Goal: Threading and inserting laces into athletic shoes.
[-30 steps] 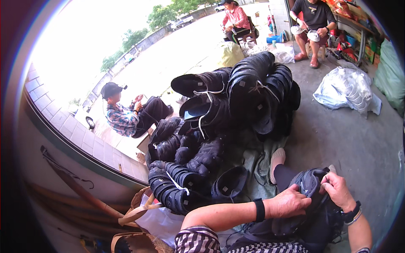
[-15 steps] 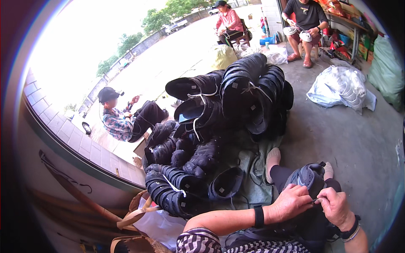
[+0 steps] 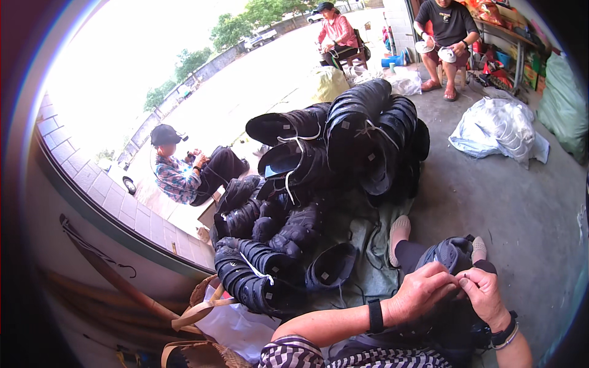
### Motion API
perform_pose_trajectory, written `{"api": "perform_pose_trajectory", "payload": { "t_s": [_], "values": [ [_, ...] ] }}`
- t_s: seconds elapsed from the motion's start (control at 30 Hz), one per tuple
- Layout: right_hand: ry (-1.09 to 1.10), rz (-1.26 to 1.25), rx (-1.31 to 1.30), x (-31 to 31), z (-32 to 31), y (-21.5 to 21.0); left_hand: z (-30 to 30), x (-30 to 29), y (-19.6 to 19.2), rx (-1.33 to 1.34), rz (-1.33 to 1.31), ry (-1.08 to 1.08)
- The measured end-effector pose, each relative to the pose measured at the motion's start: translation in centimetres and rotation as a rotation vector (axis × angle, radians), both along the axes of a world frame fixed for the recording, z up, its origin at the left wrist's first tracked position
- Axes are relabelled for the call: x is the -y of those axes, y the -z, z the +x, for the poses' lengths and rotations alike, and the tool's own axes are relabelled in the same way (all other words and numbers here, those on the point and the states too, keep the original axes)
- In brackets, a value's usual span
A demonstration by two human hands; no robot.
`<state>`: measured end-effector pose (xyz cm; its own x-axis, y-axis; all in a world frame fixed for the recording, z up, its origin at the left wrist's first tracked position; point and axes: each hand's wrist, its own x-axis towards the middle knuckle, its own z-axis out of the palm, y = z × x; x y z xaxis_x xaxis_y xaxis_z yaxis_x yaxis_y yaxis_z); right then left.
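Note:
Over my lap, my left hand [image 3: 424, 291] and my right hand [image 3: 485, 295] are closed, with thumbs and fingertips pinched together and nearly touching. Whatever sits between the fingertips is too small to make out. Just beyond them a dark grey-blue shoe upper [image 3: 446, 253] rests between my knees, its near part covered by my hands. To the left of my legs a single black shoe upper [image 3: 331, 266] lies with its opening facing me. Nested rows of similar black uppers [image 3: 359, 113] are piled ahead, several of them tied with white cord [image 3: 291, 187].
A wicker basket [image 3: 205, 354] with white plastic sheeting [image 3: 236, 328] stands at my lower left. Green cloth [image 3: 375, 279] lies under the pile. Three people sit farther off, one holding white shoe pieces [image 3: 446, 55]. A white sack [image 3: 498, 130] is on the floor at right.
My hands have drawn closer together and stay pinched over my lap. The person seated at left has lowered a raised hand. The view has shifted slightly.

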<state>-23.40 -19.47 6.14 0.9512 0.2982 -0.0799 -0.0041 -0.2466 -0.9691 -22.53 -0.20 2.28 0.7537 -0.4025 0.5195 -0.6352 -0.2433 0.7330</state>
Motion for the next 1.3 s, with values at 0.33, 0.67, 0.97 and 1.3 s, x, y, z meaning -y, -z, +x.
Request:
{"api": "perform_pose_trajectory", "payload": {
  "t_s": [0.33,0.67,0.97,1.3],
  "values": [
    [-0.020,0.007,0.012,-1.2,-0.7,-0.3,-0.1,-0.6,-0.2,-0.061,-0.113,-0.065],
    [-0.115,-0.049,0.283,-2.0,-0.1,0.9,-0.7,-0.8,-0.9,-0.065,-0.154,-0.091],
    [-0.163,-0.135,0.380,-1.9,0.0,0.8,-0.3,-1.2,-1.5,-0.136,-0.110,-0.073],
    [-0.125,0.146,-0.054,-0.7,0.3,1.8,-0.1,-0.8,1.0,-0.080,0.148,-0.072]
  ]
}}
